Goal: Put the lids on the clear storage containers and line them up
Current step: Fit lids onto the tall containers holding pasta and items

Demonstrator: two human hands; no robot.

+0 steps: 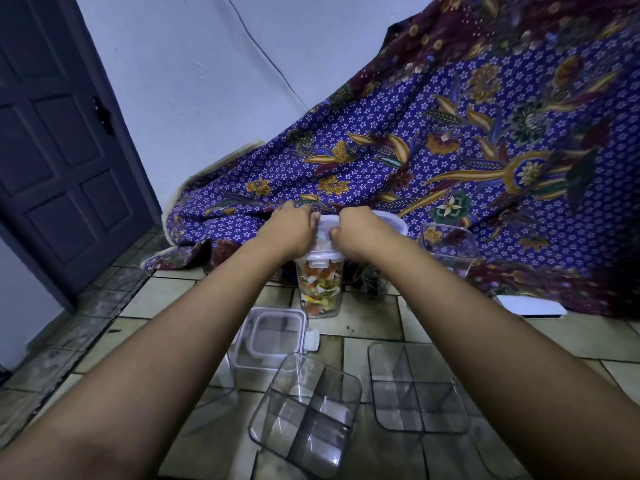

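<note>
- The filled container, tall, clear and packed with colourful pieces, stands upright on the tiled floor.
- Its white lid sits on top. The left hand and right hand each hold a curled grip on the lid's edges.
- A lidded container sits just in front of the filled container.
- Nearer still are the left divided container and the right divided container, both open.
- An empty container stands to the filled container's right, against the patterned cloth.

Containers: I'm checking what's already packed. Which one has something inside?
The tall container whose lid the left hand and right hand grip: colourful pieces fill it; the others look empty.
</note>
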